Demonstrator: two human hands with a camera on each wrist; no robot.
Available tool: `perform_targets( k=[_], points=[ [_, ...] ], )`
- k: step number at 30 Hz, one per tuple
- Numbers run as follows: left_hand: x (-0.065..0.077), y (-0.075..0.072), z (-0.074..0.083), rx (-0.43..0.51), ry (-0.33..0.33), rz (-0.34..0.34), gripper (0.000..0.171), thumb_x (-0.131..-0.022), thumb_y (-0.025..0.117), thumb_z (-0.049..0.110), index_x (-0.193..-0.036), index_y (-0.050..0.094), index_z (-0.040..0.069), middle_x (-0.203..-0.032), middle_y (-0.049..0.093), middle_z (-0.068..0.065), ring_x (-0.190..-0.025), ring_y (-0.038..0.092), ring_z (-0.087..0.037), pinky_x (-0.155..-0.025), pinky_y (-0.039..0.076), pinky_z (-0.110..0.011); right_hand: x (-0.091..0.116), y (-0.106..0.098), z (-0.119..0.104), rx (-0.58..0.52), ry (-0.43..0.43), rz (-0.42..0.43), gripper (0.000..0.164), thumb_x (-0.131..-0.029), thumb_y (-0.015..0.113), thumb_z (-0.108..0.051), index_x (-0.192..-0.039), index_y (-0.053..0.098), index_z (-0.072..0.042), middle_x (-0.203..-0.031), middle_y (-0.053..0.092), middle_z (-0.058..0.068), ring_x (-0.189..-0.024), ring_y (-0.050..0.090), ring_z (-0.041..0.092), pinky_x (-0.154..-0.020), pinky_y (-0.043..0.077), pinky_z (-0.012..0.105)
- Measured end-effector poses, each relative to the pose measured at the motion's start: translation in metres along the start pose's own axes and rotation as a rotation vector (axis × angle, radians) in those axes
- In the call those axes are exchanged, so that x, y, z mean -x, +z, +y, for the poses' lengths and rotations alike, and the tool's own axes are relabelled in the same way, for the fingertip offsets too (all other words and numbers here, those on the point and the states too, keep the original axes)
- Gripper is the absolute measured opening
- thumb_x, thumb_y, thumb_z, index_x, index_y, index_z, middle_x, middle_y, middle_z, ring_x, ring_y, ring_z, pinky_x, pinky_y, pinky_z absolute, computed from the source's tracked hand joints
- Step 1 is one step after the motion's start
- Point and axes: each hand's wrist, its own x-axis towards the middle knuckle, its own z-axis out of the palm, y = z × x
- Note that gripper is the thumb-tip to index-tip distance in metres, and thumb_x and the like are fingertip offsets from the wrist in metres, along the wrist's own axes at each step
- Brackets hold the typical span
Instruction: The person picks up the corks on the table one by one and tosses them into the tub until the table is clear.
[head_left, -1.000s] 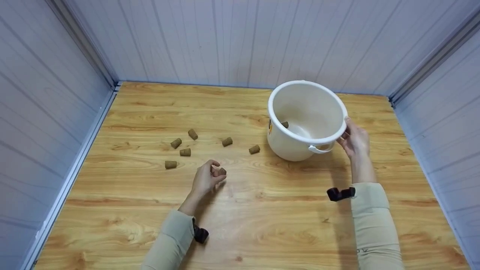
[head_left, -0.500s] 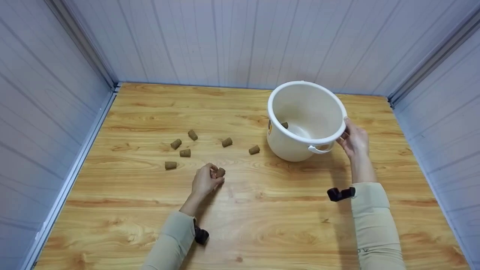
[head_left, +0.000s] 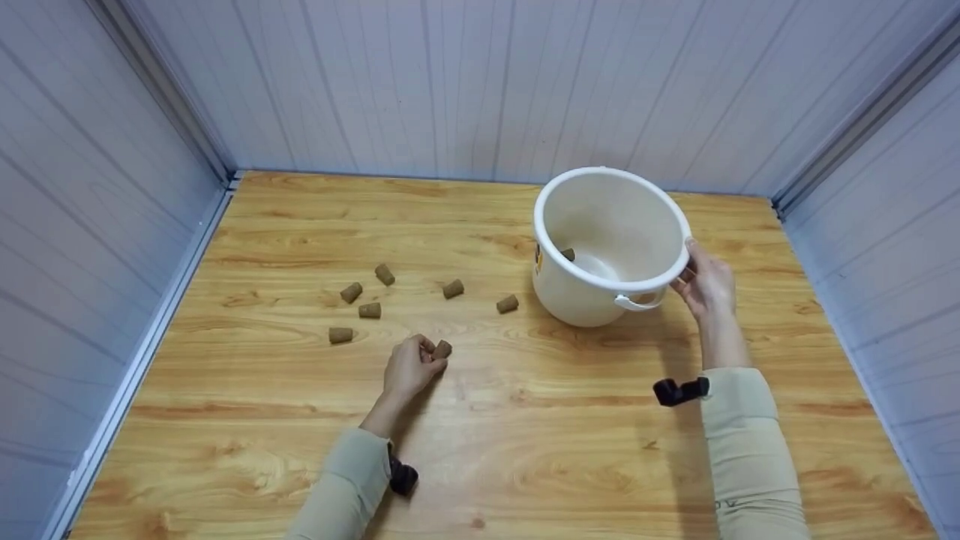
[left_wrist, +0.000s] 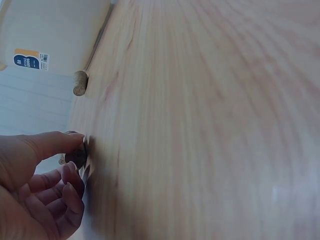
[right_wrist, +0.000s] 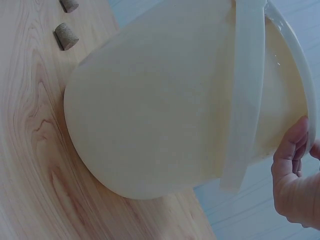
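Fingers of the left hand (head_left: 407, 370) are curled so that 1 cork (head_left: 443, 349) is pinched against the thumb near the middle of the table (head_left: 525, 450); whether its surface is touched cannot be told. Toward the back edge, 6 loose corks (head_left: 370, 310) are scattered: 4 grouped nearer the left edge, 2 spread rightward, the last just beside a white bucket (head_left: 577, 304). Inside the bucket, 1 more cork (head_left: 568, 255) is seen. Its rim is gripped by the right hand (head_left: 709, 287) on the side facing the table's right edge.
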Motion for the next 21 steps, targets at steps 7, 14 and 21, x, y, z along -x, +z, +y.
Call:
perform_targets(
  k=[7, 14, 21],
  points=[
    [0.0000, 0.0010, 0.0001, 0.005, -0.005, 0.003, 0.015, -0.074, 0.069, 0.013, -0.079, 0.059, 0.004, -0.060, 0.051, -0.001, -0.052, 0.046, -0.013, -0.048, 0.037, -0.027, -0.0004, 0.0002, 0.0005, -0.002, 0.007, -0.002, 0.016, -0.083, 0.062, -0.013, -0.088, 0.059, 0.002, -0.074, 0.062, 0.011, -0.065, 0.061, 0.019, -0.059, 0.051, 0.030],
    [-0.0008, 0.0001, 0.0017, 0.035, -0.026, -0.004, 0.014, -0.075, 0.068, 0.013, -0.081, 0.059, 0.005, -0.060, 0.052, -0.001, -0.052, 0.046, -0.012, -0.046, 0.035, -0.026, -0.0008, -0.0001, 0.0017, -0.011, -0.002, -0.023, 0.015, -0.084, 0.060, -0.013, -0.083, 0.061, 0.003, -0.070, 0.061, 0.011, -0.063, 0.061, 0.019, -0.056, 0.050, 0.029],
    [0.0003, -0.0012, 0.0072, 0.104, 0.003, 0.015, 0.016, -0.075, 0.068, 0.011, -0.084, 0.059, 0.002, -0.059, 0.053, -0.001, -0.048, 0.046, -0.010, -0.044, 0.036, -0.025, -0.0014, 0.0003, 0.0013, -0.005, 0.005, -0.003, 0.015, -0.083, 0.062, -0.013, -0.086, 0.060, 0.002, -0.072, 0.062, 0.011, -0.063, 0.062, 0.019, -0.059, 0.051, 0.030]
  ],
)
